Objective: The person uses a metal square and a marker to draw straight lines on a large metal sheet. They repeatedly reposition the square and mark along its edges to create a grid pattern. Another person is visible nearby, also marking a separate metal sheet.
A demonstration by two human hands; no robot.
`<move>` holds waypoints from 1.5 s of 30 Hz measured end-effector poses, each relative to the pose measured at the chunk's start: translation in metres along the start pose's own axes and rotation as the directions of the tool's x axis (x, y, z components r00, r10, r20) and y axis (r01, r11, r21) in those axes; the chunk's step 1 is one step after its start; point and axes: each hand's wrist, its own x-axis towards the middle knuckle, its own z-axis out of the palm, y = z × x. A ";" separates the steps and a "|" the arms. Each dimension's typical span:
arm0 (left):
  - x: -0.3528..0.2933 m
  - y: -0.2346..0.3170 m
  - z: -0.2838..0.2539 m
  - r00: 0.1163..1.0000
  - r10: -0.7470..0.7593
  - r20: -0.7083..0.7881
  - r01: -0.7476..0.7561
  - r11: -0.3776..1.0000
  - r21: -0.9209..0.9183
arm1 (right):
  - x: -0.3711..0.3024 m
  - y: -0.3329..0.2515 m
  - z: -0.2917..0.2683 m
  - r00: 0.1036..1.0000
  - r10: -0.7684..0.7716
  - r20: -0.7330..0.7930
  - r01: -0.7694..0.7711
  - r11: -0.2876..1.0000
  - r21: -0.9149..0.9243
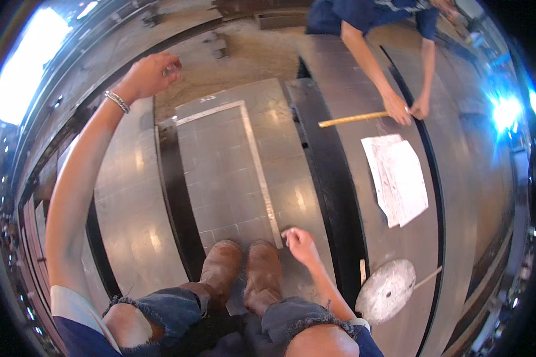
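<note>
A metal carpenter's square lies on a grey steel plate marked with faint pale lines. Beside the lower end of its long leg is my right hand, fingers pinched together; what they hold is too small to name. My left hand, with a bracelet at the wrist, is raised past the plate's far left corner. Its fingers are curled in, and whatever may be inside is hidden. My brown boots stand on the plate's near end.
Opposite, at the far right, a co-worker's hands are at a yellow tape measure on another plate. Paper sheets and a round pale disc lie there. Dark gaps separate the plates. Bright light glares at the right.
</note>
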 end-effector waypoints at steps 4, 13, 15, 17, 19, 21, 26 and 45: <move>0.025 0.022 0.081 0.995 0.074 0.064 -0.072 0.997 -0.033 | 0.000 -0.061 -0.043 0.994 0.078 -0.070 -0.022 0.810 0.587; 0.077 0.028 0.179 0.980 0.117 0.164 -0.102 0.990 -0.095 | -0.068 -0.110 -0.121 0.989 -0.018 -0.145 0.142 0.342 0.929; 0.079 0.017 0.195 0.978 0.144 0.152 -0.126 0.984 -0.122 | -0.076 -0.105 -0.129 0.986 -0.013 -0.167 0.163 0.298 0.941; 0.080 -0.026 0.214 0.974 0.212 0.079 -0.206 0.975 -0.078 | -0.074 -0.106 -0.135 0.980 -0.057 -0.190 0.198 0.264 0.944; 0.073 -0.024 0.222 0.980 0.130 0.151 -0.111 0.985 -0.129 | -0.077 -0.098 -0.142 0.985 -0.047 -0.165 0.170 0.135 0.976; 0.061 -0.034 0.225 0.988 0.085 0.129 -0.062 0.983 -0.171 | -0.071 -0.091 -0.145 0.988 -0.057 -0.146 0.145 -0.014 0.989; 0.047 -0.099 0.266 0.986 -0.031 0.164 0.070 0.969 -0.239 | -0.067 -0.073 -0.153 0.986 0.000 -0.167 0.166 -0.131 0.977; -0.005 -0.260 0.296 0.972 -0.110 0.207 0.183 0.907 -0.380 | -0.172 0.181 -0.158 0.323 -0.104 -0.941 -0.637 0.712 -0.297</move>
